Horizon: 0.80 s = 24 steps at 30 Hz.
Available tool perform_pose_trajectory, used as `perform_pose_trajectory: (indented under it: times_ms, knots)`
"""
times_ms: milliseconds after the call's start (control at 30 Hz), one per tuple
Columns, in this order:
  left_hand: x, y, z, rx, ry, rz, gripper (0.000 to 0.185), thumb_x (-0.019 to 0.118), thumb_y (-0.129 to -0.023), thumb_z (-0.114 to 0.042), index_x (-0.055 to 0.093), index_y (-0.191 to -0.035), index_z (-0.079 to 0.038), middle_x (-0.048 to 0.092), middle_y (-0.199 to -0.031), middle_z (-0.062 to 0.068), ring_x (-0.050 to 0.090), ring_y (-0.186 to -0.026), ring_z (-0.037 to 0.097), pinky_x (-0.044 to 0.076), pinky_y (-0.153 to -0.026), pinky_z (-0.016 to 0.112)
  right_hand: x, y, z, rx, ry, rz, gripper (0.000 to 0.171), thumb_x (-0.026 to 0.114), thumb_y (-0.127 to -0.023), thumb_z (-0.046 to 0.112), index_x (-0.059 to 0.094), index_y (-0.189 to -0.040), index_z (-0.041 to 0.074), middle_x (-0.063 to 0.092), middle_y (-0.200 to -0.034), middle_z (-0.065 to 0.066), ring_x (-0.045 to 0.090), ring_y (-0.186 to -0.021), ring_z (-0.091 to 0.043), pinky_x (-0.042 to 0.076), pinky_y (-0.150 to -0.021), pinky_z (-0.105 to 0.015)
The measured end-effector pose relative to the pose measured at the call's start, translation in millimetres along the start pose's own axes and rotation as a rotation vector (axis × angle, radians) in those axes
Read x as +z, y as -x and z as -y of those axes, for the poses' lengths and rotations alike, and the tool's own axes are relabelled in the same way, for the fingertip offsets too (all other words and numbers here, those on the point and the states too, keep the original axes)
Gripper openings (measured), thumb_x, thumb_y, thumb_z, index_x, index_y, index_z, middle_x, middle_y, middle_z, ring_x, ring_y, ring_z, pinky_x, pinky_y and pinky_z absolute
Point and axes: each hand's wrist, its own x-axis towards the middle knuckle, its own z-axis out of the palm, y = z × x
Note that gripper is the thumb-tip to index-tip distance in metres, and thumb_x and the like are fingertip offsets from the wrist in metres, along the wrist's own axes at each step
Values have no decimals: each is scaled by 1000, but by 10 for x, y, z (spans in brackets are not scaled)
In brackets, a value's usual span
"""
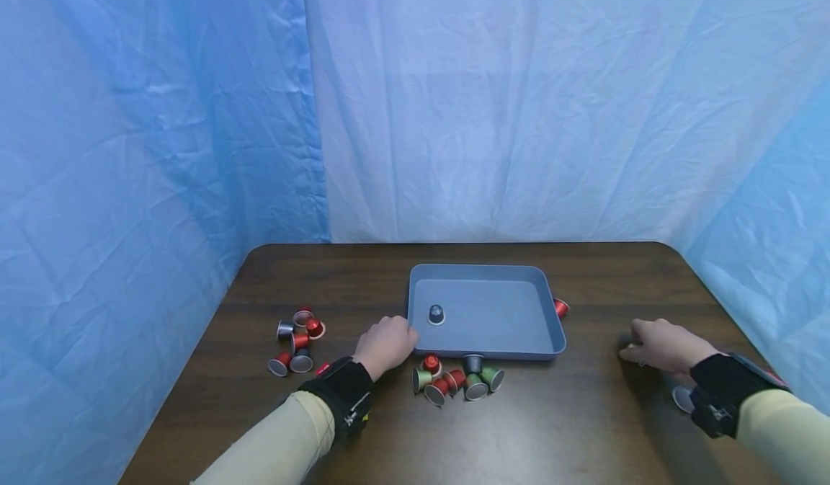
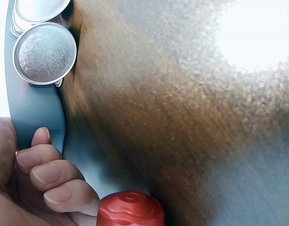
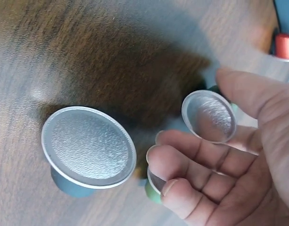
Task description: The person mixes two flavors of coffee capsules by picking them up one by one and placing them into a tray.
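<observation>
My left hand [image 1: 387, 344] is a loose fist at the front left corner of the blue-grey tray [image 1: 551, 323]. In the left wrist view its fingers [image 2: 47, 173] curl inward, and a red capsule [image 2: 130, 209] sits tight against the lowest one, seemingly held. A dark blue capsule [image 1: 436, 315] stands alone in the tray. At the table's right, my right hand [image 1: 661, 344] pinches a foil-topped capsule [image 3: 209, 116] between thumb and fingers. A green capsule [image 3: 153, 190] is tucked under its curled fingers. A dark capsule [image 3: 87, 148] stands on the wood beside them.
Several red, grey and green capsules lie in a cluster [image 1: 457, 380] before the tray and in another [image 1: 298, 337] at the left. One red capsule [image 1: 561, 307] lies against the tray's right wall. Blue sheeting surrounds the brown table [image 1: 551, 434].
</observation>
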Motion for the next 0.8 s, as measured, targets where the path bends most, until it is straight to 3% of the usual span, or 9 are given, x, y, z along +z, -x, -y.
perform_pose_trajectory:
  times_ms: [200, 500, 800]
  knots:
    - [4, -4, 12, 4, 14, -2, 31, 54, -103, -26, 62, -79, -9, 55, -70, 8, 57, -63, 24, 42, -58, 33, 8, 10, 45, -43, 59, -19, 27, 75, -93, 30, 66, -95, 5, 56, -77, -3, 53, -69, -19, 43, -62, -36]
    - [-3, 1, 16, 8, 25, -5, 30, 55, -102, -27, 63, -79, -10, 55, -70, 7, 57, -64, 23, 42, -59, 32, -21, 42, 111, -113, 177, -147, 26, 80, -88, 30, 69, -83, 8, 52, -76, -2, 50, -64, -17, 41, -57, -32]
    - [-19, 11, 12, -5, 32, 5, 29, 55, -102, -27, 63, -80, -10, 56, -71, 7, 57, -65, 23, 42, -60, 31, -136, 76, 175, -140, 182, -122, 20, 74, -90, 26, 66, -76, 13, 56, -65, 3, 51, -56, -13, 41, -53, -32]
